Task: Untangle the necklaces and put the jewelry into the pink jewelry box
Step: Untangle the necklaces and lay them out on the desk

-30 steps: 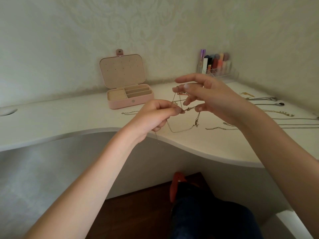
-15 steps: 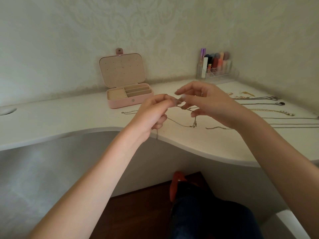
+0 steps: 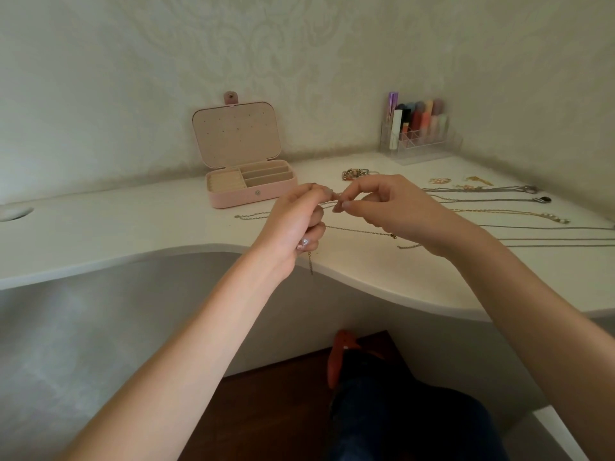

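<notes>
Both hands have dropped closer to the white curved surface [image 3: 133, 227]: the left hand [image 3: 293, 221] and right hand [image 3: 392, 207] pinch a thin gold chain [image 3: 359, 231], seemingly at one knot. Roughly five slender metal necklaces [image 3: 499, 211] lie stretched out rightward. Behind sits the open, rounded pink jewelry box [image 3: 253, 194], against pale patterned wallpaper.

Left hand [image 3: 293, 221] and right hand [image 3: 392, 207] fingertip to fingertip on a thin chain [image 3: 359, 231] above the white desk [image 3: 133, 227].
</notes>
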